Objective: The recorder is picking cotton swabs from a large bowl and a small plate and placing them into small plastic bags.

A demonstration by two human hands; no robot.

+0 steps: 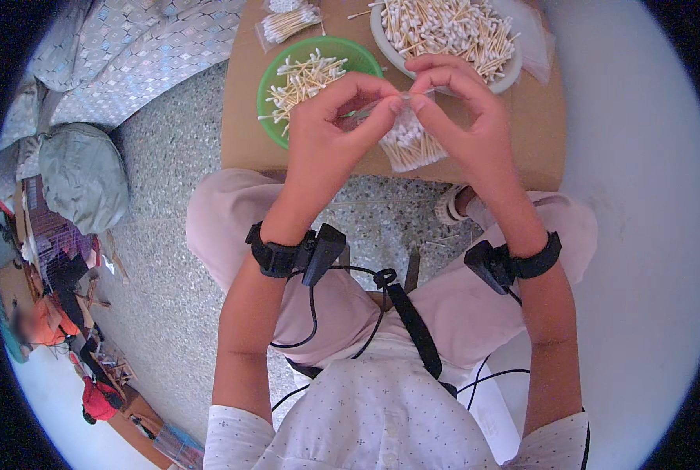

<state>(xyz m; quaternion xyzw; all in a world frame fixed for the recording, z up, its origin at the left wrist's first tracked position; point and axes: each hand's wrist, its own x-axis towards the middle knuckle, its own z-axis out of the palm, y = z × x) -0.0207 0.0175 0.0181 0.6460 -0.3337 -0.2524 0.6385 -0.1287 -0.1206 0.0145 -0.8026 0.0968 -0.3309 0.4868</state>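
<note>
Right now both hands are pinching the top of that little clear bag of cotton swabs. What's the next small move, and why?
Probably press along the mouth of the bag to close it: the left hand and right hand meet at its top edge, and it hangs full of swabs above the cardboard table.

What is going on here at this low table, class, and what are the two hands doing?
A seated person holds a small clear bag of cotton swabs up over a cardboard tabletop. The left hand and right hand pinch the bag's top edge between fingertips. Behind it sit a green bowl with some swabs and a white bowl piled with many more. Another filled bag lies at the far edge.
</note>
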